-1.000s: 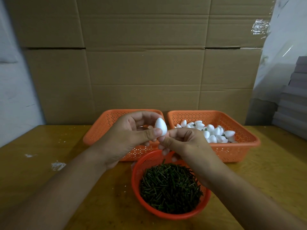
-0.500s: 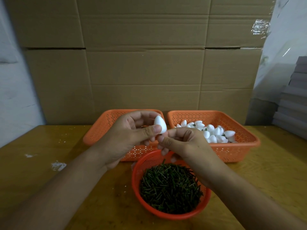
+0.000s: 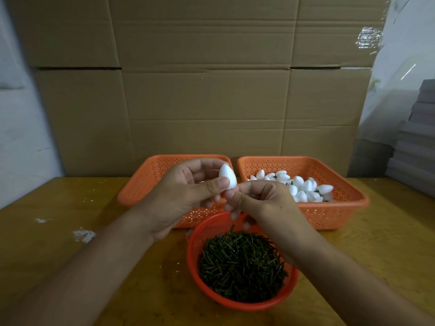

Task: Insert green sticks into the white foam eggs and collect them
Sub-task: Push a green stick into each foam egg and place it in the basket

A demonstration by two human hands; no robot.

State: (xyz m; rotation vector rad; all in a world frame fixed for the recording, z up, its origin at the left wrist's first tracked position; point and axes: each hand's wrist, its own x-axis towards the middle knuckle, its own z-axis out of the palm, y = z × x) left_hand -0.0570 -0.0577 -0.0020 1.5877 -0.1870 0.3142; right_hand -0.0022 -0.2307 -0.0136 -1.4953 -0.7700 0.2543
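Hands meet above the near edge of the two rectangular baskets. The left hand (image 3: 186, 196) pinches a white foam egg (image 3: 227, 177) between thumb and fingers, pointed end up. The right hand (image 3: 261, 201) has its fingers curled, thumb and forefinger pressed at the egg's lower end; a stick in that pinch cannot be seen.

A round orange plastic basket (image 3: 195, 262) of short green sticks (image 3: 241, 264) sits directly below the hands, on the yellow-brown wooden table (image 3: 58, 243). Behind the hands, a left orange perforated rectangular basket (image 3: 146, 177) is largely hidden by the left hand; its contents cannot be told. A right orange perforated rectangular basket (image 3: 329, 215) just beside it holds a pile of white foam eggs (image 3: 303, 188). A flattened brown cardboard sheet (image 3: 200, 90) stands behind both. White crumbs (image 3: 83, 235) lie on the table at left. Grey stacked sheets (image 3: 416, 149) stand at far right.
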